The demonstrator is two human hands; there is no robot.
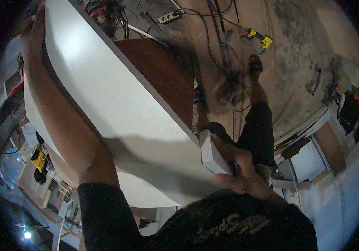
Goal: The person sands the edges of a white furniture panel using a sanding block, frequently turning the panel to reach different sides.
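Observation:
A long white panel (91,83) with a dark edge slants from the upper left toward the lower middle. My left arm stretches along its left side, and my left hand (30,27) is at the panel's far upper-left end. That hand lies in dim light, and its fingers are too dark to make out. At the panel's near right corner, my right hand (242,167) is closed round a white rectangular block (214,155). The block is next to the panel's edge; whether it touches the panel I cannot tell.
A brown board (158,71) lies beyond the panel. On the floor are a power strip (170,17), cables and a yellow-and-black tool (261,39). A leg in dark shorts (257,125) is right of the panel. White offcuts (309,161) lie at the right.

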